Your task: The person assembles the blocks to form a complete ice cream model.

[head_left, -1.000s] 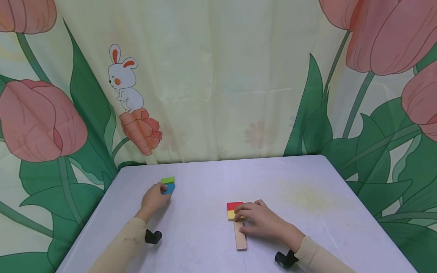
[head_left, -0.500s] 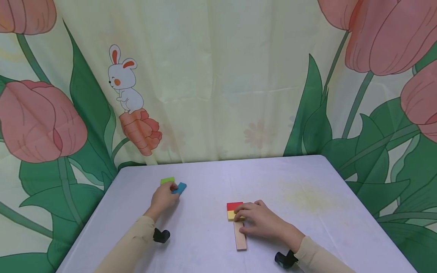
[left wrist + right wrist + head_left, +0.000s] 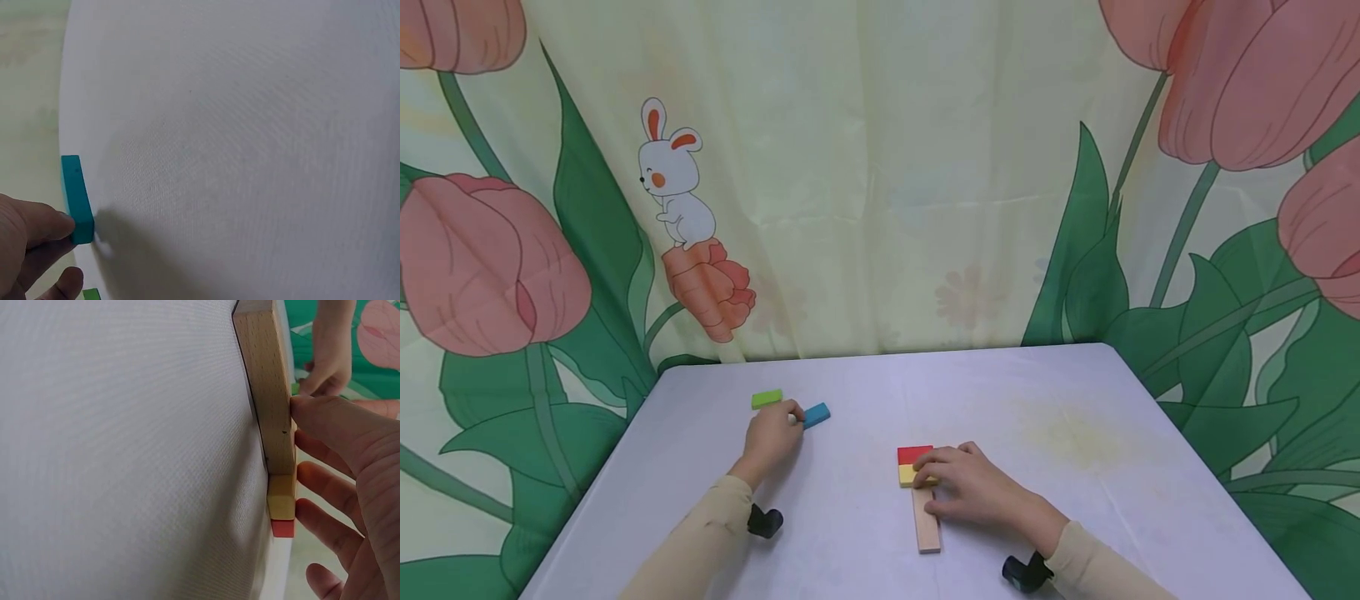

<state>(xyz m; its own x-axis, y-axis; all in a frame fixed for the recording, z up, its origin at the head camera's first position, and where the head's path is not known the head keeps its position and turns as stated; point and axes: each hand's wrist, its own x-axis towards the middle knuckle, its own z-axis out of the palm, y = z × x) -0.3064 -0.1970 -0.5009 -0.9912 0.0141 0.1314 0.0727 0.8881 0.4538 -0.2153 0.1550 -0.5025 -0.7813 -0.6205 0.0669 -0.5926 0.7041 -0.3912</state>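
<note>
My left hand (image 3: 772,442) pinches a blue rectangular block (image 3: 817,415) by its near end. In the left wrist view the thumb tip lies against that blue block (image 3: 76,197), whose far end sticks out past the fingers. Just behind the hand a light green block (image 3: 767,399) lies on the table. My right hand (image 3: 981,487) rests over a row of blocks, its fingers loosely bent. Fingertips touch the top of a yellow block (image 3: 281,497), and the thumb touches a long plain wooden block (image 3: 927,533). A red block (image 3: 913,454) adjoins the yellow one's far side.
A white cloth covers the table (image 3: 850,500), with a faint yellowish stain at the right. Behind it hangs a curtain (image 3: 880,167) printed with tulips and a rabbit. Black wrist-worn camera parts (image 3: 765,522) sit below each hand.
My left hand has moved rightward with the blue block, away from the green block, and the blue block has turned closer to level. The right hand and its row of blocks have stayed put.
</note>
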